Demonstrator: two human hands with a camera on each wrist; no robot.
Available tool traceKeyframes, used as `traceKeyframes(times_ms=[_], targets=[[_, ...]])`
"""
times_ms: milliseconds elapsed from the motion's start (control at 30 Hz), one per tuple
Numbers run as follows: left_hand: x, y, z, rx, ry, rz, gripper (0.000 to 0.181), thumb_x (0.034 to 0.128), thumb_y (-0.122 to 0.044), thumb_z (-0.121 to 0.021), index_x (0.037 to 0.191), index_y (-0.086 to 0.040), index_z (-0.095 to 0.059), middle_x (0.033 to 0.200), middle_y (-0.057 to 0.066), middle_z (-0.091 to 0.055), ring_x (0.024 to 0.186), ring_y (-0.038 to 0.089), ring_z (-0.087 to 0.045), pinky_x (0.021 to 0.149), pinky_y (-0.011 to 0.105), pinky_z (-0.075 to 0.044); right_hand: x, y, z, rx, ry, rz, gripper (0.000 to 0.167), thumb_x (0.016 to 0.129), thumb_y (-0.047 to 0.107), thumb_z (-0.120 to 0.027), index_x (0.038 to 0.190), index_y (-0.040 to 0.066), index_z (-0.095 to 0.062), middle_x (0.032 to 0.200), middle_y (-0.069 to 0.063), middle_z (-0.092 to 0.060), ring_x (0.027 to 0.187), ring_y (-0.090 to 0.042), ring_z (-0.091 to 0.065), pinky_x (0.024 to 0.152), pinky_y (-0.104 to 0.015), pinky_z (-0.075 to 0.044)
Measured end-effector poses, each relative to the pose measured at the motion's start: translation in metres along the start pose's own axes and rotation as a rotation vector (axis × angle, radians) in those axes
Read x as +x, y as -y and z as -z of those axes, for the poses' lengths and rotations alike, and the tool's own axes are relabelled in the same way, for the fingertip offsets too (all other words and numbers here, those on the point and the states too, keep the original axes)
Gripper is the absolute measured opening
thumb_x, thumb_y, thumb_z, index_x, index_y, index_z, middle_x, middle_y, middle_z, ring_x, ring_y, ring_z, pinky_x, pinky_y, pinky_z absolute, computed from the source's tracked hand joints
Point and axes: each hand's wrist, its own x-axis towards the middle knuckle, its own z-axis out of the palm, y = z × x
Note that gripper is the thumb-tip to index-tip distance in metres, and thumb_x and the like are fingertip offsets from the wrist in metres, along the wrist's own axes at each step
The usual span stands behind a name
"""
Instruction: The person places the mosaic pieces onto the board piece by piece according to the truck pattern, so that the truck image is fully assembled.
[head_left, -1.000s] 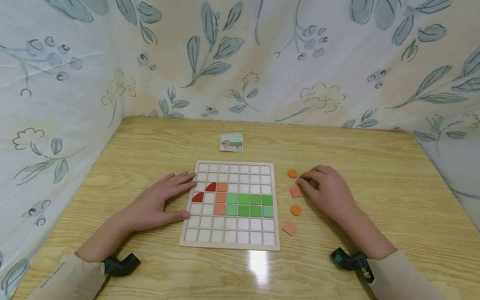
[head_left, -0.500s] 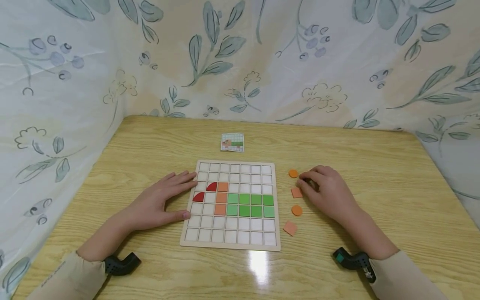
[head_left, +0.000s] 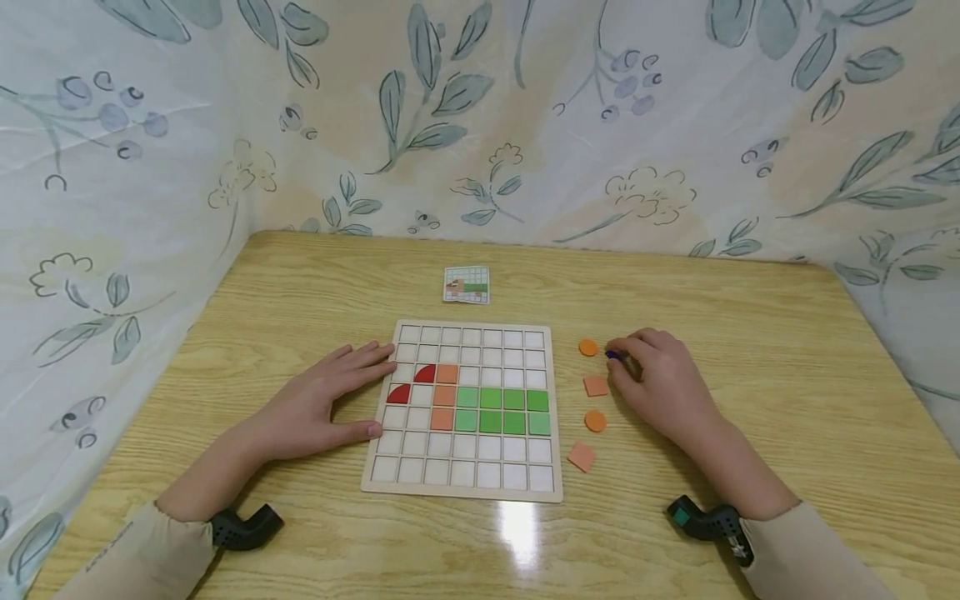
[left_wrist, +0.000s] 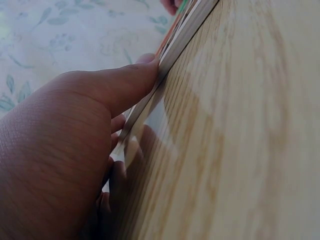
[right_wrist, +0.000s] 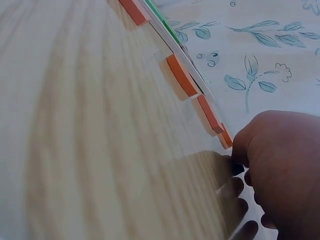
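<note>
A wooden grid board lies on the table, with red quarter-circle, orange square and green square tiles in some of its cells. At its left edge rests my left hand, fingers spread and thumb touching the rim; the left wrist view shows the thumb against the board's side. My right hand pinches a small dark blue piece between thumb and index finger, right of the board. Most of that piece is hidden by the fingers, so its shape cannot be told.
Beside the board's right edge lie an orange disc, a salmon square tile, another orange disc and another salmon square. A small pattern card lies behind the board. Patterned cloth hangs beyond the table.
My right hand has shifted slightly to the right, and the dark blue piece shows between its fingertips. The left hand stays at the board's edge.
</note>
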Motion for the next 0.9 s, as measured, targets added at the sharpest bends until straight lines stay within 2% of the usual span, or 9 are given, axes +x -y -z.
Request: traceKeyframes(times_ms=[300,533,700,900], targets=[[0.000,0.001,-0.001,-0.009,-0.005,-0.008,0.084,0.0989,-0.054,-0.079,0.169,-0.021,-0.046,0.179,-0.002,-0.030,0.165,0.029,-0.026,0.136,0.045,-0.012,0.000,-0.001,-0.002,0.001,-0.005,-0.018,0.013,0.095,0.001,-0.076,0.106,0.000,-0.082,0.096,-0.011,-0.073,0.085,-0.030,-0.065,0.073,-0.046,-0.054],[0.002,0.000,-0.001,-0.013,0.004,0.008,0.085,0.0985,-0.055,-0.079,0.169,-0.023,-0.046,0.179,-0.003,-0.029,0.165,0.029,-0.025,0.135,0.050,-0.014,-0.001,0.000,-0.001,0.019,-0.039,-0.012,0.012,0.094,0.000,-0.076,0.104,0.001,-0.083,0.095,-0.010,-0.074,0.083,-0.028,-0.064,0.072,-0.045,-0.054],[0.003,-0.001,0.000,-0.014,0.007,0.007,0.085,0.0979,-0.055,-0.080,0.169,-0.022,-0.047,0.179,-0.002,-0.030,0.165,0.030,-0.026,0.135,0.052,-0.015,0.002,0.011,0.000,0.062,-0.043,-0.032,0.014,0.093,0.000,-0.078,0.106,0.003,-0.084,0.099,-0.009,-0.075,0.088,-0.028,-0.066,0.075,-0.048,-0.055],[0.002,0.001,-0.001,-0.006,0.006,0.007,0.085,0.0973,-0.057,-0.080,0.169,-0.023,-0.047,0.179,-0.002,-0.031,0.165,0.031,-0.026,0.135,0.049,-0.014,0.007,0.020,-0.009,0.118,-0.070,0.041,0.016,0.091,-0.003,-0.080,0.106,0.002,-0.084,0.101,-0.008,-0.076,0.092,-0.029,-0.067,0.079,-0.047,-0.056]])
